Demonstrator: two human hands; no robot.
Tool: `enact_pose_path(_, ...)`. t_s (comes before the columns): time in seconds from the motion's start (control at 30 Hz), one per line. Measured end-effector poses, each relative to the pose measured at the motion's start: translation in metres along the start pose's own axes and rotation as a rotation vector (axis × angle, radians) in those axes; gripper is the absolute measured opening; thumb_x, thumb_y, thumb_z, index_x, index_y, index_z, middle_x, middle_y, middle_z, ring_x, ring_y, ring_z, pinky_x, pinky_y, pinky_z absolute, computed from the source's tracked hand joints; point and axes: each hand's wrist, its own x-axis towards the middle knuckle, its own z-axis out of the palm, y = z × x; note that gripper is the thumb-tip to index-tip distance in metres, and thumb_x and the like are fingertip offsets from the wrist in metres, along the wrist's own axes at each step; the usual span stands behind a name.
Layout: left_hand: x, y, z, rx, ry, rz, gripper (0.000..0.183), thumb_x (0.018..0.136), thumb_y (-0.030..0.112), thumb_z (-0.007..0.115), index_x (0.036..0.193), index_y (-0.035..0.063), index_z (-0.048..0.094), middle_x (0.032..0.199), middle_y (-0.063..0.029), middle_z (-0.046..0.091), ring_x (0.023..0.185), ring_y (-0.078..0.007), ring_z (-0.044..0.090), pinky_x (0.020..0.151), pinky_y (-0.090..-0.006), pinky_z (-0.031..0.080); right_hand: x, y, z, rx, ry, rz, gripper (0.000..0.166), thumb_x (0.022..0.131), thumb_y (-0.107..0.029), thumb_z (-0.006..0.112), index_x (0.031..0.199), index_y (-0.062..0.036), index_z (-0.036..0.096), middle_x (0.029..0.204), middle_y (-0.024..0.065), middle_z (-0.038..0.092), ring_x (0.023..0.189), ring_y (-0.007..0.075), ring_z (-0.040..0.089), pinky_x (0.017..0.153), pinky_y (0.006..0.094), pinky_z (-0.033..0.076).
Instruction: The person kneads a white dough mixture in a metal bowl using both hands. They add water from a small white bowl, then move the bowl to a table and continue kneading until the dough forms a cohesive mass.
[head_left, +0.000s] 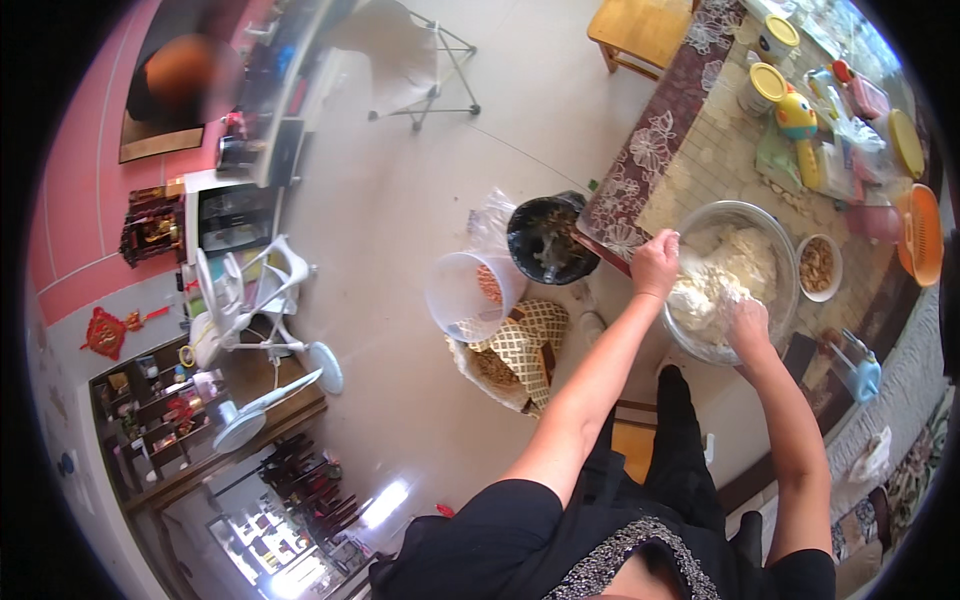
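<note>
A large metal mixing bowl (787, 300) stands at the corner of the covered table, holding pale, lumpy dough (739, 262) with loose flour. My left hand (657, 264) grips the bowl's left rim, its fingers closed over the edge. Inside the bowl my right hand (748, 319) is pressed into the floury dough, with white flour on its fingers; the fingertips are partly hidden by the dough, so their hold is unclear. Just right of the bowl sits a small white bowl (819, 268) of brown crumbly pieces.
Yellow-lidded cans (763, 84), a yellow toy (798, 120), an orange basket (921, 234) and a light-blue bottle (866, 379) stand on the table. Below its left corner are a black-lined bin (551, 247), a translucent bucket (457, 296) and a patterned sack (544, 330). A wooden stool (637, 34) stands beyond.
</note>
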Motion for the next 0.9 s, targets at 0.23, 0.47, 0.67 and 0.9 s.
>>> enact_pose_path(0.23,0.004,0.007,-0.007,0.033,-0.013,-0.027,0.021,0.090,0.024,0.050,0.092,0.0071,0.063,0.073,-0.0183,0.062,0.070,-0.0367,0.061,0.060,-0.0429,0.047,0.026,-0.006,0.000,-0.020,-0.138,0.011,0.018,0.076,-0.013,0.051,0.074,-0.0028,0.066,0.073,0.0161,0.065,0.070,0.0301,0.065,0.064,0.0395,0.051)
enact_pose_path(0.47,0.004,0.005,-0.003,0.028,-0.012,-0.006,0.018,0.091,0.021,0.049,0.092,0.0066,0.061,0.073,-0.0181,0.061,0.069,-0.0369,0.060,0.058,-0.0431,0.046,0.061,-0.009,0.047,-0.110,-0.079,0.015,0.013,0.072,-0.015,0.056,0.068,-0.0084,0.067,0.072,0.0106,0.066,0.068,0.0244,0.066,0.060,0.0372,0.052)
enact_pose_path(0.67,-0.003,0.007,-0.010,0.010,-0.038,-0.024,0.019,0.091,0.023,0.048,0.091,0.0069,0.059,0.073,-0.0189,0.061,0.070,-0.0377,0.060,0.060,-0.0440,0.046,0.065,-0.016,0.076,-0.115,-0.007,0.065,0.014,0.073,-0.015,0.057,0.072,-0.0068,0.068,0.075,0.0116,0.067,0.074,0.0242,0.067,0.063,0.0366,0.052)
enact_pose_path(0.9,0.008,-0.014,0.002,0.179,-0.125,-0.040,0.029,0.093,0.029,0.038,0.089,0.0085,0.058,0.077,-0.0207,0.060,0.074,-0.0413,0.058,0.064,-0.0495,0.044,0.057,-0.025,0.029,-0.027,-0.159,0.098,0.020,0.080,-0.017,0.052,0.085,-0.0038,0.066,0.083,0.0138,0.067,0.079,0.0292,0.066,0.066,0.0406,0.051)
